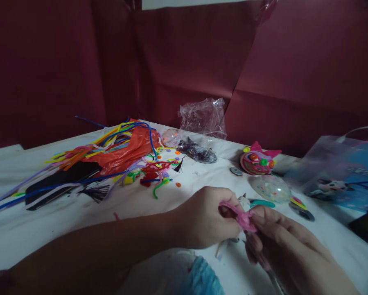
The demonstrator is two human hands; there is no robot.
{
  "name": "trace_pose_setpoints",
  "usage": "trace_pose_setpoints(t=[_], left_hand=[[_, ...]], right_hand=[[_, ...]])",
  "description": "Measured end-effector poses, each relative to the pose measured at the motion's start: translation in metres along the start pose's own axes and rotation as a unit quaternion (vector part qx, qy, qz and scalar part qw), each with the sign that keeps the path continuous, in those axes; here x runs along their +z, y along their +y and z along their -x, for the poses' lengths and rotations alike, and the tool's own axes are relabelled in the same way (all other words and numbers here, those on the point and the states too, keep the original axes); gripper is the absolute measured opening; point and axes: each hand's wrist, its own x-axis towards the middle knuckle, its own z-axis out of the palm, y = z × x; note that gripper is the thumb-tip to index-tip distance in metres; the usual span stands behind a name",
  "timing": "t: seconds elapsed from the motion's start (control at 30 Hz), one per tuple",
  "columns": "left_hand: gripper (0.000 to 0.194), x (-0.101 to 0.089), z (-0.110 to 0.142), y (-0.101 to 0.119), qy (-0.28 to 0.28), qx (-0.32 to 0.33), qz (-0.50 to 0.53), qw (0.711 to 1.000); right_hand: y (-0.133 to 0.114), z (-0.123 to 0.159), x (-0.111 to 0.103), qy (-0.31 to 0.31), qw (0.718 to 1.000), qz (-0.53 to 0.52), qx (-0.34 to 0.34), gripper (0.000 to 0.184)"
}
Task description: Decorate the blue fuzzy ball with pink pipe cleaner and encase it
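Blue crinkled material [204, 276] lies nearest the camera, partly out of view toward the near side of the white-covered desk [79, 217]. Above it, the left hand [206, 217] has thumb and forefinger clamped on one end of a pink strip [247, 223], which makes a small loop at that grip. The right hand [285, 233] pinches the bunched other end, thumb and fingers together on it; something slim runs down below these fingers, too blurred to name. So the pink strip hangs between the two hands, off the desktop. The step in hand looks like gathering or twisting the strip into shape. As I judge it, the next move calls for one firm pinch to keep the bunch from springing loose while the other fingers turn or tighten it.

Just beyond the fingers lies a teal handle [262, 203]. Farther out, toward the right edge, sit a clear rounded shell [274, 189] and a pink lion-like head [259, 162]. Near the far edge stands a crumpled clear bag [202, 119]; toward the far left corner, pipe cleaners [110, 141] spread over red plastic [131, 149].
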Motion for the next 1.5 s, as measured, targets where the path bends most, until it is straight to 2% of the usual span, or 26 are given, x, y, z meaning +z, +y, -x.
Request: trace_pose_setpoints(t=[0.1, 0.23, 0.3, 0.47, 0.53, 0.6, 0.63, 0.73, 0.83, 0.97, 1.17, 1.23, 1.3, 1.33, 1.4, 1.43, 1.47, 1.5], left_hand=[[0.007, 0.002, 0.003, -0.002, 0.035, 0.069, -0.113, 0.991], [0.016, 0.001, 0.004, -0.008, 0.069, 0.2, -0.263, 0.941], [0.018, -0.002, 0.004, -0.009, 0.076, 0.216, -0.302, 0.925], [0.019, -0.009, 0.002, -0.003, 0.09, 0.221, -0.326, 0.915], [0.015, -0.012, 0.001, 0.001, 0.08, 0.185, -0.258, 0.945], [0.007, -0.014, -0.001, 0.004, 0.049, 0.11, -0.121, 0.985], [0.003, -0.015, -0.002, 0.004, 0.027, 0.075, -0.049, 0.996], [0.007, -0.015, -0.005, 0.005, -0.034, 0.015, 0.112, 0.993], [0.013, -0.011, -0.005, 0.005, -0.037, 0.014, 0.209, 0.977], [0.019, -0.006, -0.004, 0.004, 0.009, 0.028, 0.243, 0.969], [0.018, -0.004, -0.005, 0.004, 0.078, -0.01, 0.195, 0.978], [0.019, -0.004, -0.006, 0.003, 0.103, -0.021, 0.24, 0.965], [0.019, -0.002, -0.007, 0.002, 0.119, -0.024, 0.294, 0.948], [0.02, -0.001, -0.007, 0.001, 0.122, -0.025, 0.312, 0.942], [0.02, 0.001, -0.008, -0.001, 0.122, -0.03, 0.33, 0.936], [0.02, 0.002, -0.007, -0.002, 0.12, -0.032, 0.334, 0.934], [0.02, 0.003, -0.007, -0.002, 0.117, -0.033, 0.338, 0.933], [0.021, 0.004, -0.007, -0.003, 0.113, -0.034, 0.342, 0.932]], right_hand=[[-0.005, 0.005, 0.006, -0.008, 0.994, -0.075, 0.074, 0.033], [-0.001, 0.006, 0.0, -0.091, 0.972, -0.161, 0.142, 0.029], [0.002, 0.003, -0.006, -0.124, 0.962, -0.192, 0.15, 0.027], [0.001, -0.001, -0.017, -0.146, 0.948, -0.218, 0.182, 0.024], [-0.005, 0.0, -0.015, -0.123, 0.954, -0.201, 0.185, 0.024], [-0.01, 0.002, -0.011, -0.068, 0.971, -0.161, 0.165, 0.023], [-0.012, 0.002, -0.008, -0.04, 0.977, -0.14, 0.155, 0.023], [-0.013, 0.002, -0.001, -0.006, 0.985, -0.103, 0.137, 0.024], [-0.011, 0.002, 0.002, 0.002, 0.987, -0.088, 0.131, 0.026], [-0.011, 0.004, 0.003, 0.017, 0.989, -0.063, 0.131, 0.036], [-0.006, 0.002, 0.001, -0.008, 0.992, -0.027, 0.123, 0.039], [-0.003, -0.001, -0.003, -0.01, 0.998, 0.017, 0.065, 0.038], [0.0, -0.003, -0.008, 0.005, 0.989, 0.135, -0.068, 0.03], [0.002, -0.003, -0.01, 0.016, 0.965, 0.214, -0.148, 0.024], [0.005, -0.001, -0.012, 0.031, 0.887, 0.359, -0.288, 0.014], [0.007, 0.0, -0.013, 0.038, 0.854, 0.399, -0.332, 0.012], [0.008, 0.001, -0.013, 0.05, 0.835, 0.414, -0.36, 0.009], [0.008, 0.002, -0.013, 0.059, 0.833, 0.407, -0.37, 0.008]])
